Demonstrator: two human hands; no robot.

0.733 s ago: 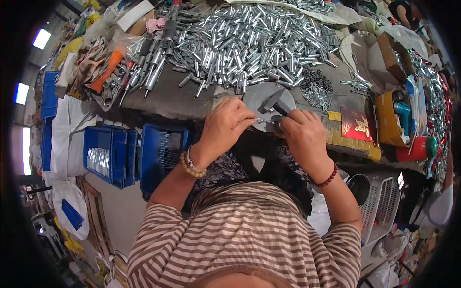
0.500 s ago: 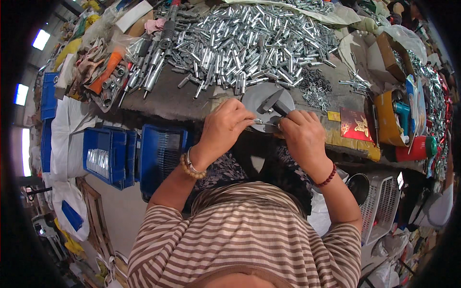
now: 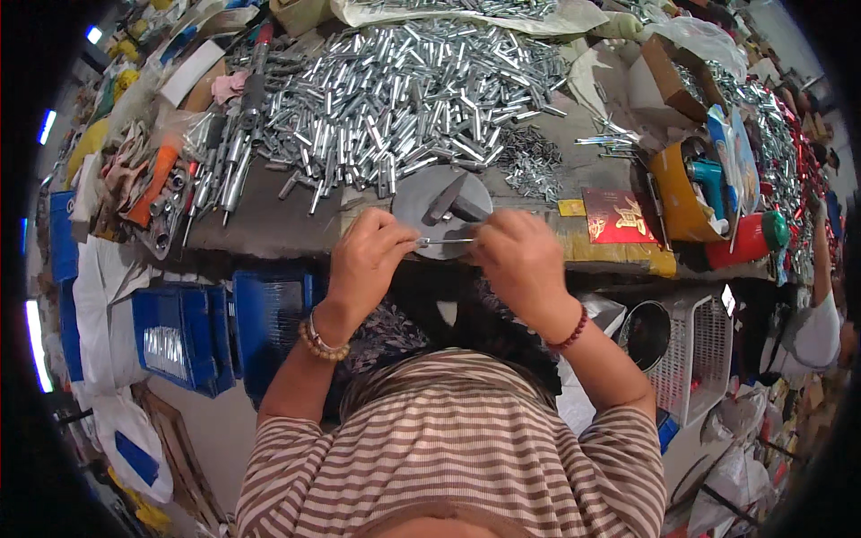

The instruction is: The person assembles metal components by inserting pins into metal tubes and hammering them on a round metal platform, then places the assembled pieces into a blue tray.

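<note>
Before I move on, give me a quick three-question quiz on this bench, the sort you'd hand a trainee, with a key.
1. What tool lies on the grey round plate?
2. Fill in the blanks: a thin metal rod spans from the left hand to the ____ ____.
3. True or false: the blue bins stand to the person's right.

Key
1. A hammer.
2. right hand
3. False: the blue bins stand to the person's left.
</note>
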